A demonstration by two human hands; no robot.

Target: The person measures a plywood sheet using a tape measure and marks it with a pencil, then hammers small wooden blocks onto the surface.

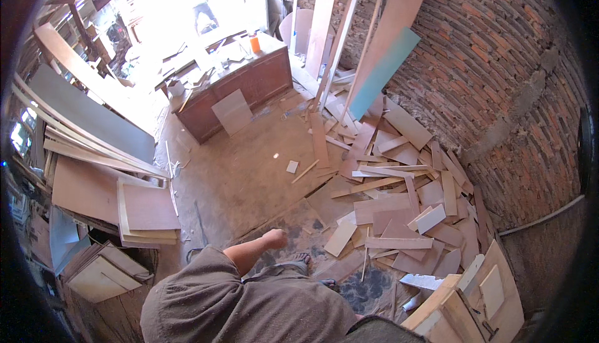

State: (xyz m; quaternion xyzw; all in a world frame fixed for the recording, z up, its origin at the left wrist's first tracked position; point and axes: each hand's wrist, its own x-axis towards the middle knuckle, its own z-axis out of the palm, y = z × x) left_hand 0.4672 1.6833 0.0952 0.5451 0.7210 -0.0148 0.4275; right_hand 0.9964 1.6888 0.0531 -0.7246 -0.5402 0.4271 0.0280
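Note:
My left hand (274, 239) is held out in front of my body over the floor, its fingers curled into a fist. Nothing shows in it, and it touches nothing. Of my right hand (358, 316) only a small patch of skin appears beside the dark sleeve, so its fingers are hidden. Below the left hand, my sandalled foot (302, 258) stands on the dusty, dark-stained floor. Right of it spreads a heap of wood and plywood offcuts (390, 206). A thin stick (365, 256) lies at the heap's near edge.
A brown workbench (237, 90) with an orange container (254, 42) stands ahead. Long boards (390, 43) lean against the brick wall (499, 50). Sheets and panels (87, 181) stack up on the left. Wooden panels (493, 287) stand near right. A small white piece (292, 166) lies on the floor.

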